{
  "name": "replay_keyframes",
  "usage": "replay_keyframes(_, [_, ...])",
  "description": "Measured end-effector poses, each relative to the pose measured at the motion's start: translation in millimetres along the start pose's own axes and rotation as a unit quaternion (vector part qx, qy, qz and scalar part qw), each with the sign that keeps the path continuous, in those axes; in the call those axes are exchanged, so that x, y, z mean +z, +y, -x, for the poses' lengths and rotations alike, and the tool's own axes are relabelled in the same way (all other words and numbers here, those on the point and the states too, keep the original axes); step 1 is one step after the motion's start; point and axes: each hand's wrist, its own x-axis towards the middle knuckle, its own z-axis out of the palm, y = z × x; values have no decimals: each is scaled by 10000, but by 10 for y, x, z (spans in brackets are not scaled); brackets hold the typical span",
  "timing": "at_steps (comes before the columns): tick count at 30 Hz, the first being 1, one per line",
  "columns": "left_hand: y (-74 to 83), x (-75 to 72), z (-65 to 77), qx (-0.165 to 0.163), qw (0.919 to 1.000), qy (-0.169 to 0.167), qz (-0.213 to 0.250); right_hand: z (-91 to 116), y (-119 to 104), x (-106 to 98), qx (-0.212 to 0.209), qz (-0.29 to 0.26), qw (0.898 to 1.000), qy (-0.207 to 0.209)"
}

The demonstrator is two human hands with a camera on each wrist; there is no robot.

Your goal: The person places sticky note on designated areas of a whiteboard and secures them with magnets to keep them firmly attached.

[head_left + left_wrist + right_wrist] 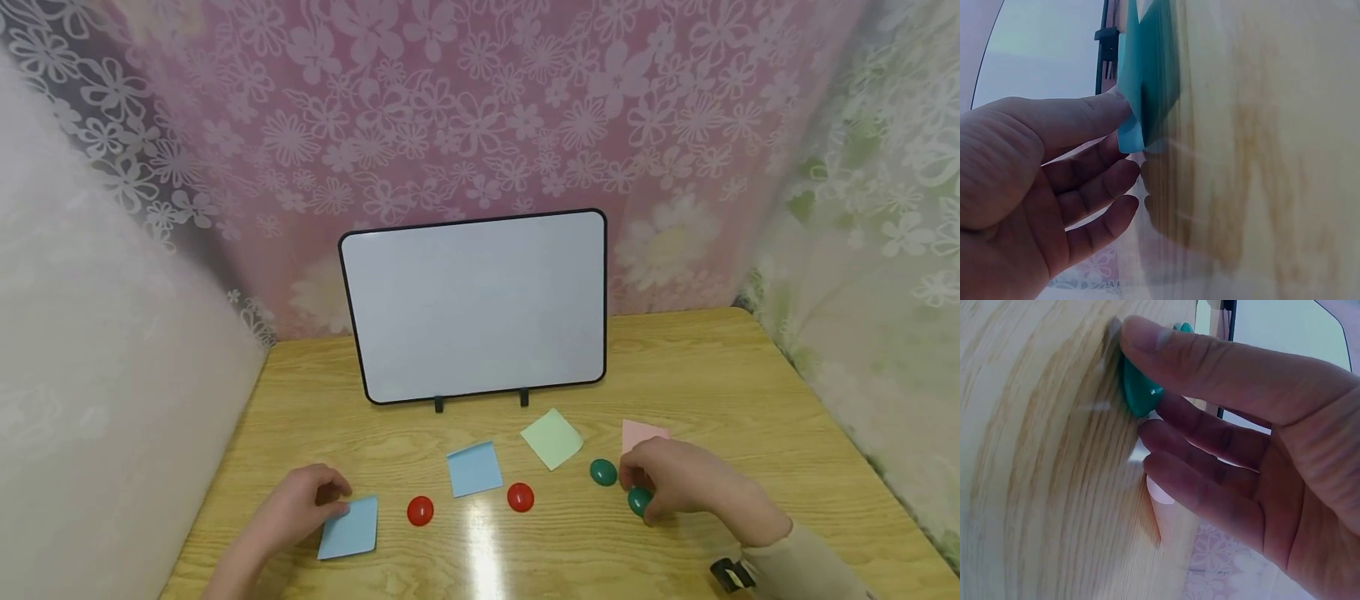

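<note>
At the table's left, my left hand (296,507) pinches the upper left edge of a blue sticky note (352,535). In the left wrist view the thumb lies against that note (1130,139), whose edge stands a little off the wood. On the right side, my right hand (678,477) holds a green domed magnet (639,501) between thumb and fingers. The right wrist view has the same magnet (1140,390) at the table surface under the thumb. A second green magnet (603,472) lies just left of this hand. Behind the fingers, a pink sticky note (642,431) is partly hidden.
A whiteboard (480,308) with a black frame stands on small feet at the back. Two red magnets (420,511) lie mid-table. Another blue note (476,470) and a pale green note (552,438) lie before the board. Patterned curtains (480,108) surround the wooden table (675,358).
</note>
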Motion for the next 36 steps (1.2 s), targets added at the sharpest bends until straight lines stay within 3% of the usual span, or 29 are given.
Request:
replay_keyframes(14, [29,-47,45,-327,9992,-73,234,2,11,-16,145,-116,9998,-51])
replay_keyframes(36, [-47,-76,95,-481,9987,13,179,17,-29,-24,183,-236,9995,-111])
